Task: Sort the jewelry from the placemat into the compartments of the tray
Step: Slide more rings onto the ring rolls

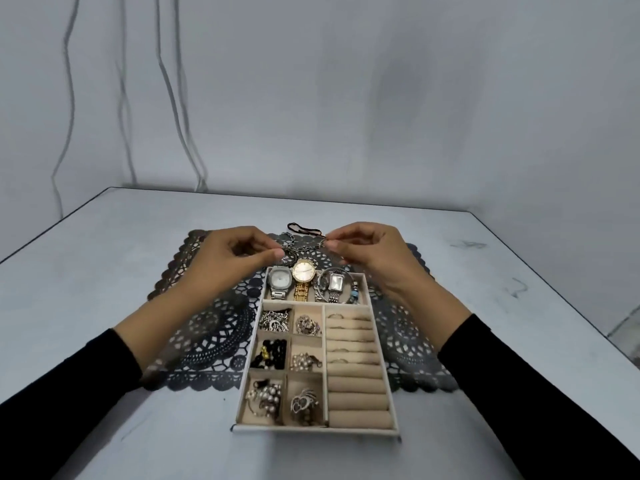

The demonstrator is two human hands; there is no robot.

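Head view, hands pinch chain, watch dials illegible

Matt beige cloth-like lining in tray and on ring rolls. Glossy polished metal on silver watch, gold watch and small watch at far right of tray; duller dark metal links on chain beyond. Dark openwork placemat with faint sheen; matt, scuffed pale table; matt black cloth sleeves.
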